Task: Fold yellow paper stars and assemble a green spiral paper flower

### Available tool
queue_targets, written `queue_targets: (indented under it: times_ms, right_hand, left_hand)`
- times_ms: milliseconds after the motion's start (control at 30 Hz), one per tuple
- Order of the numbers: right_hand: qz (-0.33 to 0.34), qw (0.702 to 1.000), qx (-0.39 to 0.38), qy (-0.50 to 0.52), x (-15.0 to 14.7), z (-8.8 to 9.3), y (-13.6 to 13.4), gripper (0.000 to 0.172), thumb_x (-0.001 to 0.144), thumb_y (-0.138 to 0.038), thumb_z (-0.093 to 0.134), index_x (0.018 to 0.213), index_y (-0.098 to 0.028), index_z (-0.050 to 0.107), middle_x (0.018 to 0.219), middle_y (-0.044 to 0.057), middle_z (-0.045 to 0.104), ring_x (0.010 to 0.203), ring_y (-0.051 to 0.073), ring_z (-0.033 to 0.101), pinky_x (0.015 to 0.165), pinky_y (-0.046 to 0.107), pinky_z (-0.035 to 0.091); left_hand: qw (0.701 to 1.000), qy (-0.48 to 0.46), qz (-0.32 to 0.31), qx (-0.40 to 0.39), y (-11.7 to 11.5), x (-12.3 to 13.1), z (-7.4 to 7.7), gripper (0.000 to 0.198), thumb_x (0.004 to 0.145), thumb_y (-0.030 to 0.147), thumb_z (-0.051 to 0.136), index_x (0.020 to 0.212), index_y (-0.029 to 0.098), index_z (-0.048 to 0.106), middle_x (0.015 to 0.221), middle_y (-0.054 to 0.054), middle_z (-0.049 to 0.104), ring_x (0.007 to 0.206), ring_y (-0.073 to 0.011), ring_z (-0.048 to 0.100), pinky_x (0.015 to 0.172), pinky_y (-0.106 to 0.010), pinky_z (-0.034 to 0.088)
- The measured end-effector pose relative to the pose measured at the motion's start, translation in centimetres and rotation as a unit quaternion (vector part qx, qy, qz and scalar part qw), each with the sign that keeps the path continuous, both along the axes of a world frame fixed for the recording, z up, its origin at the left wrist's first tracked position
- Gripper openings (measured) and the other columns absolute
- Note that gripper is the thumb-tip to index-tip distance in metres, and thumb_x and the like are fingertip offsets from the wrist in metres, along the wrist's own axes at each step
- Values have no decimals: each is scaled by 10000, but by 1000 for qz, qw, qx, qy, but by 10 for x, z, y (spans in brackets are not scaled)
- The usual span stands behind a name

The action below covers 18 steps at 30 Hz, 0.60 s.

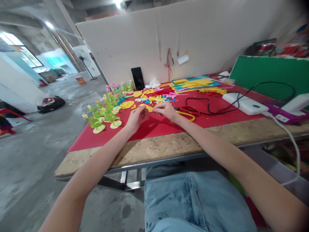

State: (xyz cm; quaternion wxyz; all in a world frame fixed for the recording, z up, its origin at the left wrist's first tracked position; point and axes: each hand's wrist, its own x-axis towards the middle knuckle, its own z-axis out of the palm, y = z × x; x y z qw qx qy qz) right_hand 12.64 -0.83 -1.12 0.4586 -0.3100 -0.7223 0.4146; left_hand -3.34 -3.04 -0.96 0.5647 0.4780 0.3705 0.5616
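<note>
Over the red sheet [154, 128], my left hand [137, 119] and my right hand [166, 111] are close together, fingertips nearly meeting. Both have their fingers bent in a pinch; whatever sits in them is too small to make out. Just behind the fingertips lies a yellow paper disc [147, 107], partly covered by the hands. To the left stand several small green paper plants [106, 111] on pale round bases, with pink, yellow and orange tips. Scissors with red and yellow handles [187, 113] rest beside my right wrist.
Colored paper scraps [166, 96] and paper sheets [195, 83] lie farther back. A black phone [137, 79] leans on the white board [135, 42]. At right are a yellow-handled tool [213, 91], a black cable [209, 108], a white power strip [245, 103] and a green panel [270, 75].
</note>
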Motion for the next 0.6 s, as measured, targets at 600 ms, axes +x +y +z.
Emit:
queue_targets:
  times_ms: [600]
  right_hand:
    - [50, 997, -63, -12, -2, 0, -1, 204, 695, -250, 483, 605, -101, 588, 477, -32, 494, 414, 49, 422, 418, 179, 344]
  left_hand:
    - [996, 78, 29, 31, 1, 1, -4, 203, 518, 263, 740, 628, 129, 634, 619, 4, 602, 610, -102, 540, 663, -248, 438]
